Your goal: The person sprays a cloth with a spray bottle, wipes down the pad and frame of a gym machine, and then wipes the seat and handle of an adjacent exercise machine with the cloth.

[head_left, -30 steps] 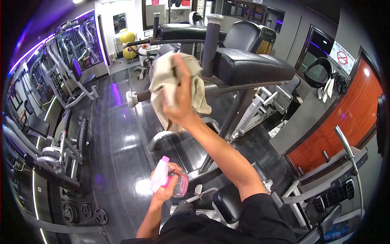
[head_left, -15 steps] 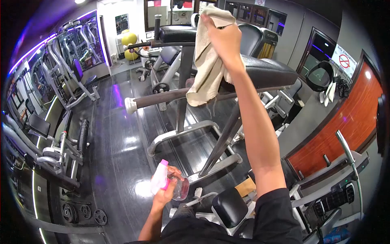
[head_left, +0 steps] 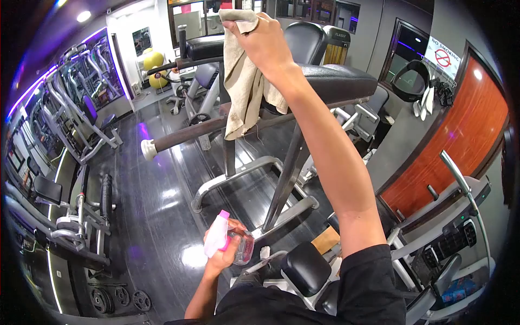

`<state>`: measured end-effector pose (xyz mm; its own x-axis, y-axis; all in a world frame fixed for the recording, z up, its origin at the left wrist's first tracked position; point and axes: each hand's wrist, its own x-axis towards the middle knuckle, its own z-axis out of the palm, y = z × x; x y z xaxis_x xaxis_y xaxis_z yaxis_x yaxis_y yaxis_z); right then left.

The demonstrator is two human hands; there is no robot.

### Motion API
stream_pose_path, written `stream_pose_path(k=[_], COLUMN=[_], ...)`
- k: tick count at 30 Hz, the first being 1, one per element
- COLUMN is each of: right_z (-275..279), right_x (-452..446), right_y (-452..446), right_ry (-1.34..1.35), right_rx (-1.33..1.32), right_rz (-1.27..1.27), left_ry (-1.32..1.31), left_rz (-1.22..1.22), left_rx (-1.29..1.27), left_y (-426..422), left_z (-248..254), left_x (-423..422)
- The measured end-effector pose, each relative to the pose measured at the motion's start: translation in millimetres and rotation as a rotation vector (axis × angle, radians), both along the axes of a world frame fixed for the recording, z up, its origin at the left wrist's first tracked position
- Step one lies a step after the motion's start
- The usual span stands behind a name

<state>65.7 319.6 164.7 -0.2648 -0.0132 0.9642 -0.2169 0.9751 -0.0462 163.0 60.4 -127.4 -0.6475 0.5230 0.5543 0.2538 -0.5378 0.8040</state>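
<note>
**Bare right hand (head_left: 265, 49) up high on a beige ribbed fabric cloth (head_left: 242, 81), bare left hand (head_left: 221, 260) down low on a clear plastic spray bottle with a white-and-pink trigger head (head_left: 218, 236)!**

And look at that right hand, out at the end of a long, stretched arm: the thumb presses in from one side, the fingers curl over from the other, a closed grip on the cloth's bunched upper end. Below it the fabric drops in loose folds, a dark smudge near its lower edge, a few threads dangling. It hangs in front of a dark round metal bar with a white end cap (head_left: 187, 135), and whether the two touch, we cannot tell. Just beside the wrist sits a thick, black padded cushion (head_left: 341, 81), shiny under the lights.

Down to the left hand now, close to the body: fingers bent around the neck of the bottle, thumb across the near side, a snug hold. The bottle leans a little, its pink nozzle pointing up, over the glossy dark floor (head_left: 157, 211). Near it stands a curved silver metal base (head_left: 216, 187), and on the other side, a black rounded seat pad (head_left: 306, 268).
</note>
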Motion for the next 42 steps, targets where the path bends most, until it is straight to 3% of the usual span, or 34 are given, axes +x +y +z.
stream_pose_path(k=[3, 17, 19, 23, 25, 29, 36, 38, 39, 41, 42], right_z=[-4.8, 3.6, 4.3, -0.5, -8.2, -6.7, -78.9, -72.5, -61.8, -46.6, -43.6], right_x=[-1.9, 6.1, 12.1, 11.2, 16.4, 10.6, 40.2, 44.0, 49.7, 59.1, 64.8], right_y=[-0.6, -11.3, -16.7, -2.0, 2.2, 12.6, 34.1, 29.1, 14.1, 17.7, 14.2], right_ry=[0.062, 0.243, 0.327, 0.574, 0.601, 0.695, 0.531, 0.472, 0.264, -0.415, -0.416], right_rx=[-0.132, -0.095, -0.132, -0.064, -0.481, -0.54, -0.826, -0.92, -0.793, -0.411, -0.411], right_rz=[0.044, -0.013, 0.152, 0.114, 0.221, 0.435, 0.848, 0.943, 0.38, -0.276, -0.279], left_ry=[-0.011, -0.087, -0.091, -0.064, -0.07, -0.01, 0.063, 0.024, 0.021, 0.022, 0.021], left_rz=[0.011, 0.028, 0.033, 0.018, 0.009, -0.003, 0.076, 0.076, 0.074, 0.068, 0.066], left_rx=[-0.01, -0.05, -0.079, -0.084, -0.069, -0.055, -0.022, -0.006, -0.01, -0.053, -0.053], left_y=[0.6, -7.4, -8.4, -5.5, -3.6, -3.3, -10.3, -10.6, -10.9, -10.7, -10.0], left_z=[-4.8, -12.5, -16.6, -25.3, -25.7, -16.1, -8.2, -3.3, -1.7, 0.1, -1.6], left_x=[-2.0, -5.3, -5.0, -5.1, -3.4, -5.2, -16.9, -14.8, -14.0, -13.1, -13.5])
